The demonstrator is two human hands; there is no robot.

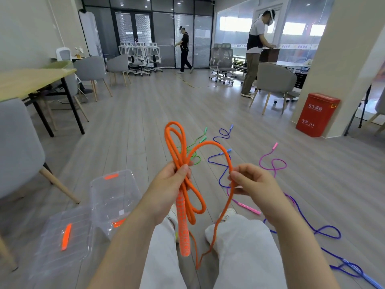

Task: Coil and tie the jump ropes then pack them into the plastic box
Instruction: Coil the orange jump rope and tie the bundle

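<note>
My left hand (173,184) grips the coiled orange rope (177,147), loops above, handle hanging below. My right hand (250,182) pinches its loose strand just right. The clear box (113,197) sits near left on the floor.

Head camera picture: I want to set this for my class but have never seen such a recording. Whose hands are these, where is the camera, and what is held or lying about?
There is no machine here. A person wears one camera on the head, looking forward and down at their own two hands. The left hand grips a bundle of loops of the orange rope, whose handle hangs below. The right hand pinches the rope's free length. On the floor lie green, blue, pink and purple ropes, uncoiled. At the left stand a clear plastic box and its lid.
</note>
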